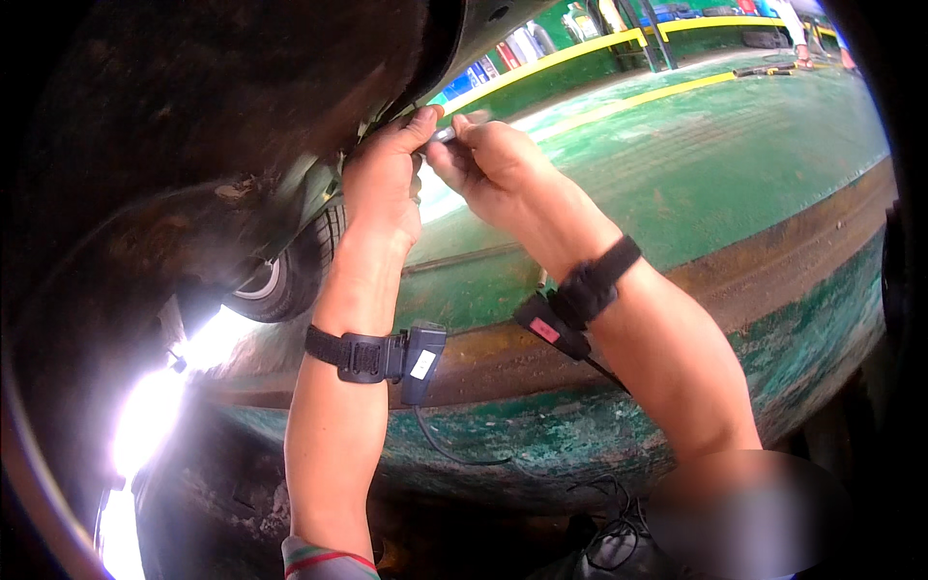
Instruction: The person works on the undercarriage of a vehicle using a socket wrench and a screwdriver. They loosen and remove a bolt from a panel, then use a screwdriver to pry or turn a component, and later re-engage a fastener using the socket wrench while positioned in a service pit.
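Pinching a shiny metallic piece [445, 134], right fingers [449, 165] curl closed; left fingers [420, 125] bend, their hold unclear.

The floor [696, 203] is green, with pale patches and dark streaks. A brown strip [715, 246] forms its near edge. A yellow stripe [628, 102] crosses the far part of the floor; a dark, slender object [764, 71] lies at its right end, kind unclear. Behind, a yellow-edged shelf [551, 64] carries a row of bottles and containers [527, 44] in mixed colours.
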A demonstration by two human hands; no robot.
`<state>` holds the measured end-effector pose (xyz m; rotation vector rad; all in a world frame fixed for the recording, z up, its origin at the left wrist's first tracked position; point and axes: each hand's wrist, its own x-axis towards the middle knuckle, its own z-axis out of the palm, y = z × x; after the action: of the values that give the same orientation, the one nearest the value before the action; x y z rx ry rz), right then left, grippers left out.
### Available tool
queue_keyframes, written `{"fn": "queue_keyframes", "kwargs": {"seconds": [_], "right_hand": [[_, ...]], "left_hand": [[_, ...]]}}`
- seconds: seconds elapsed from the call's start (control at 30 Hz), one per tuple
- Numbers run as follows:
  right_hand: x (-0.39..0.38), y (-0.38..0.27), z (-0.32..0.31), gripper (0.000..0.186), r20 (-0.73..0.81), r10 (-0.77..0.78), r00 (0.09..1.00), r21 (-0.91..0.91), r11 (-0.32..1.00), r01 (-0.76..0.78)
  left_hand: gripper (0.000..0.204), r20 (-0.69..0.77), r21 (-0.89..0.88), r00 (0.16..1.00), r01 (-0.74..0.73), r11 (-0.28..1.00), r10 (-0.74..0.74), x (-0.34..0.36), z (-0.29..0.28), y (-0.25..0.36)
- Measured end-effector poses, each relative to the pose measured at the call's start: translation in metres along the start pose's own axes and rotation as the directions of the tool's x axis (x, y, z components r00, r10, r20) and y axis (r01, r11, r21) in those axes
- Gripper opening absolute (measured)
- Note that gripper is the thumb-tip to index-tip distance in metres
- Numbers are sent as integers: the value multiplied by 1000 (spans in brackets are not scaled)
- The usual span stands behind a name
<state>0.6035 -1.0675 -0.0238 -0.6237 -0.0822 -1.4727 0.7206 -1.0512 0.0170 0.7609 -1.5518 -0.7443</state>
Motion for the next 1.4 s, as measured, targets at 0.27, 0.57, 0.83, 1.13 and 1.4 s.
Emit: {"fn": "queue_keyframes", "kwargs": {"seconds": [0.27,0.57,0.83,1.13,1.4], "right_hand": [[-20,18,-2,25,173,-369,913,-469,785,406],[-12,11,-4,20,147,-135,980,-155,975,157],[-18,10,-6,18,185,-254,949,-291,909,300],[-20,13,2,17,107,-387,916,-317,860,400],[-14,12,-7,16,145,-172,974,-121,974,190]], "left_hand": [[25,20,-132,998,-57,990,61,15,-3,-13],[21,111,-68,991,88,994,-81,0,-5,5],[18,13,-52,1000,18,998,-18,0,1,0],[23,-73,23,996,48,999,-47,10,-2,-5],[27,102,-34,993,-52,998,55,1,-1,-4]]}}
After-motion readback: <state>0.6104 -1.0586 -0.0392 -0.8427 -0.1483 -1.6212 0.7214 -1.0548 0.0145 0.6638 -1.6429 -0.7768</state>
